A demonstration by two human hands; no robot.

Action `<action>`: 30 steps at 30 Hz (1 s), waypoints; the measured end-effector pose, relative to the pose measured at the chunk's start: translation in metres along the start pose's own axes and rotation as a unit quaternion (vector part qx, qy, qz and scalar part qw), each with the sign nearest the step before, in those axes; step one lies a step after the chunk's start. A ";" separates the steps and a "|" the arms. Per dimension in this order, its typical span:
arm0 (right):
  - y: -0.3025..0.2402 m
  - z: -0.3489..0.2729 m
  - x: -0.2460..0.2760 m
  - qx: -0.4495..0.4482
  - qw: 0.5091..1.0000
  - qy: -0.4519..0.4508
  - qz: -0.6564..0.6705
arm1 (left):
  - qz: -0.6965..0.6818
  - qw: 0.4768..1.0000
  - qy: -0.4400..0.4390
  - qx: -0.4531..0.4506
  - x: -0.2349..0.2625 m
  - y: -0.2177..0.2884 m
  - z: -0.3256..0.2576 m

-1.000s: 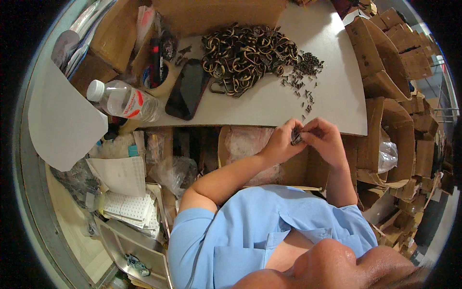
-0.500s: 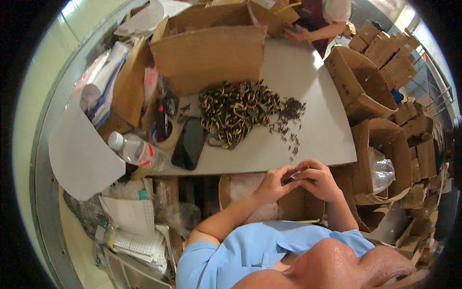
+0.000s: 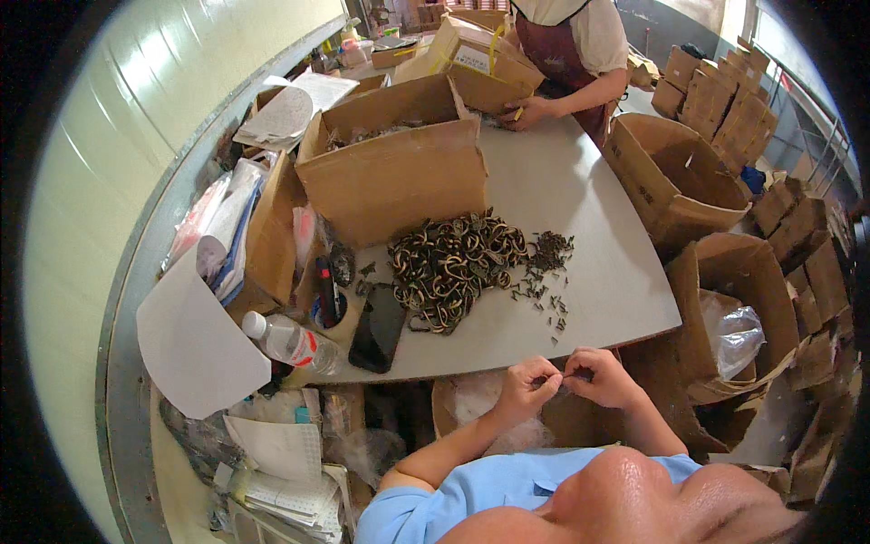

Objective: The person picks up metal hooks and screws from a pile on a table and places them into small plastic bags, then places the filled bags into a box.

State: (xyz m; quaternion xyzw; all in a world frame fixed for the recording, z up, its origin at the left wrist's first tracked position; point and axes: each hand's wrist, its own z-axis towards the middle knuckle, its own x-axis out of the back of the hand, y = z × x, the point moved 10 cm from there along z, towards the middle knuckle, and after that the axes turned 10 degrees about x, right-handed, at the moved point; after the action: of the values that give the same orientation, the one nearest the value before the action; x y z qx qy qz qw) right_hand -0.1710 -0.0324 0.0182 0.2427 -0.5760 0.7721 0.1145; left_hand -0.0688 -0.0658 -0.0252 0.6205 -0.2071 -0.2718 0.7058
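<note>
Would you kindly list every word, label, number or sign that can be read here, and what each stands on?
None reads clearly enough to quote.
Red bottle label: blurred.
White carton label: dark characters, too small.
Dark-red apron: a pale mark, too small.
Upper open carton on the right: dark characters, blurred.
Printed sheets, lower left: rows of marks, too small.

Light glints off a pale wall (image 3: 91, 227) left of a white tabletop (image 3: 616, 281); a grey wall (image 3: 662, 34) stands at the rear.

Clear bottle (image 3: 292, 343) near black phone (image 3: 377, 328)
</note>
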 end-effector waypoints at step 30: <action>0.097 -0.027 0.078 -0.042 0.951 0.283 0.116 | 0.269 0.831 -0.473 0.111 -0.079 0.020 0.021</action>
State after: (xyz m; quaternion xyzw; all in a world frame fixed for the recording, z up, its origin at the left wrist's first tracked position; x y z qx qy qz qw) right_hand -0.2883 -0.0452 -0.0295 -0.0591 -0.5764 0.7921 0.1921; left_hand -0.1395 -0.0297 0.0012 0.4098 -0.7034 -0.3068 0.4931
